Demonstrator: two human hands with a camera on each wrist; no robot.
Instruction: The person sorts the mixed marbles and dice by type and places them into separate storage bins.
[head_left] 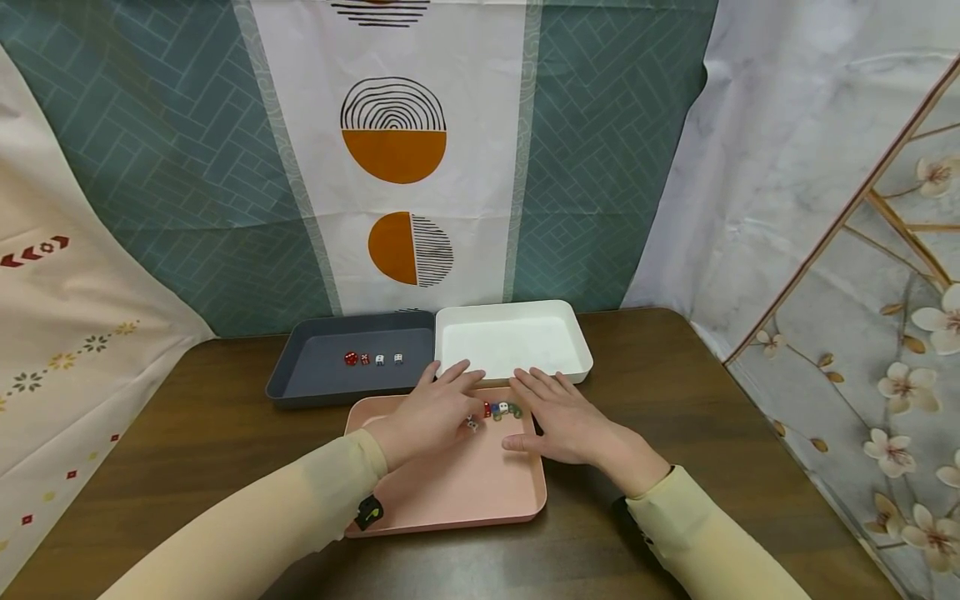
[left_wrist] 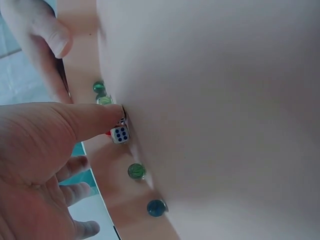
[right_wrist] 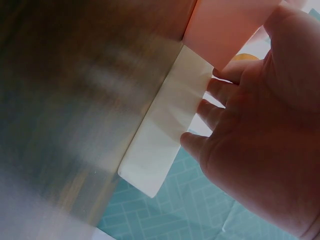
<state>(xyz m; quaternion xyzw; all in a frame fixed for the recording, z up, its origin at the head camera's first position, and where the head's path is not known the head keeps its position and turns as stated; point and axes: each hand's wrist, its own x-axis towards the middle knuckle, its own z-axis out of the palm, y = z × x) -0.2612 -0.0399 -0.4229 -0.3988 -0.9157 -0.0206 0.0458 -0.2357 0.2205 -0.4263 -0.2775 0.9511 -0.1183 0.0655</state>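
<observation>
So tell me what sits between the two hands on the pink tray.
In the head view, a short row of small pieces, dice and marbles, lies on the pink tray between the left hand and the right hand.

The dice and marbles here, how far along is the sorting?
Four dice already lie in the grey tray. The white tray holds nothing visible yet. In hand: the left hand touches a white die in the pink tray, its thumb tip on it, while the right hand rests open beside. Left: a few dice and several green marbles along the pink tray's far wall.
</observation>
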